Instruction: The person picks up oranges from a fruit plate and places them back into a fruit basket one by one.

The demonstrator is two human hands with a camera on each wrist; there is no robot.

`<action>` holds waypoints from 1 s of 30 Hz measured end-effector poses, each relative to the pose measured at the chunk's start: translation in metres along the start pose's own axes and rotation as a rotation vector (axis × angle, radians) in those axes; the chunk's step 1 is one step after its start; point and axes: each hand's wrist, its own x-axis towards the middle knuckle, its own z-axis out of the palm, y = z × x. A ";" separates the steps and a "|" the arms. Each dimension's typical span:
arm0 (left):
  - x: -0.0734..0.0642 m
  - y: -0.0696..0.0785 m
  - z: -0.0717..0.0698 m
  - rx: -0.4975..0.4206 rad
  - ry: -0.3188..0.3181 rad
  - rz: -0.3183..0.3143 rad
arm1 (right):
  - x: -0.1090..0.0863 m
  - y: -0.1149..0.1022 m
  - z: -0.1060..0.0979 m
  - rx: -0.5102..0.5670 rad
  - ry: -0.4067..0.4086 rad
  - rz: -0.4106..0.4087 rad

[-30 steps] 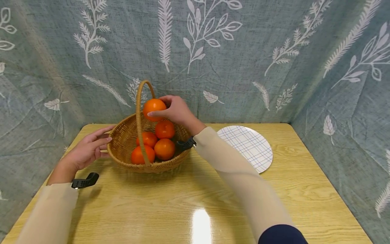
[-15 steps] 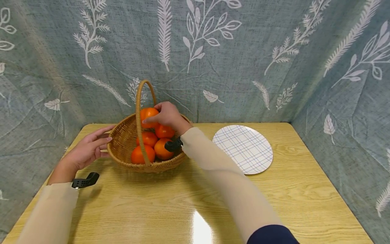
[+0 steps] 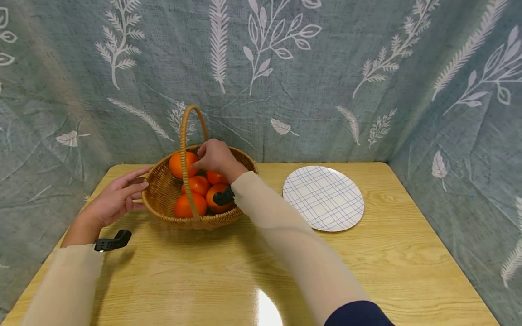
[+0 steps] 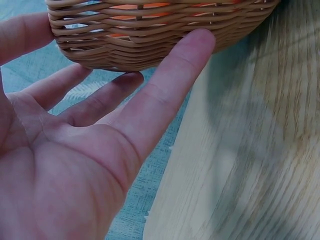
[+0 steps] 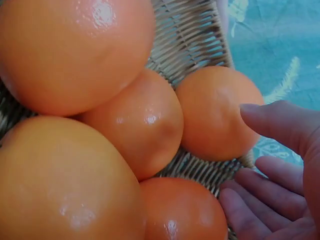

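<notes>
A wicker basket (image 3: 161, 194) with a tall handle stands at the back left and holds several glossy oranges (image 3: 189, 206). My left hand (image 3: 116, 199) is at the basket's left end. In the left wrist view its straight fingers (image 4: 165, 92) rest against the woven outer wall. Over the basket, my right hand (image 3: 217, 156) reaches in beside the back-left orange (image 5: 220, 117). The right wrist view shows its thumb tip at that orange's edge and the other fingers spread apart from it, with nothing gripped.
A white oval plate (image 3: 326, 199) with blue crossed lines lies on the wooden table (image 3: 387, 262), right of the basket. A grey-green curtain (image 3: 310, 90) with white leaf patterns hangs behind and along the sides. The basket's handle (image 3: 183, 149) arches up beside the right hand.
My right hand has carried the orange down and left into the basket, and its fingers have come off it. The left hand has stayed at the basket's end.
</notes>
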 end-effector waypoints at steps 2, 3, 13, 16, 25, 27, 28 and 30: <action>0.000 0.000 0.001 0.000 0.004 -0.006 | -0.001 0.000 0.001 -0.008 -0.008 0.004; 0.000 0.000 0.002 0.004 0.005 -0.009 | -0.001 0.000 0.002 -0.008 -0.008 0.008; 0.000 -0.003 0.001 -0.008 -0.006 -0.004 | 0.000 0.002 0.004 -0.001 -0.035 0.003; -0.001 -0.004 0.000 -0.012 -0.007 -0.002 | -0.001 0.002 0.004 0.021 -0.043 0.002; -0.004 -0.006 -0.001 -0.005 -0.016 -0.002 | -0.009 0.002 0.003 0.054 -0.075 0.000; -0.004 -0.006 -0.001 -0.008 -0.018 0.003 | -0.013 0.001 -0.001 0.071 -0.082 -0.019; -0.004 -0.005 -0.001 -0.011 -0.019 0.005 | -0.016 0.002 -0.003 0.082 -0.083 -0.027; -0.003 -0.005 -0.002 -0.012 -0.020 0.006 | -0.021 0.004 -0.008 0.087 -0.078 -0.054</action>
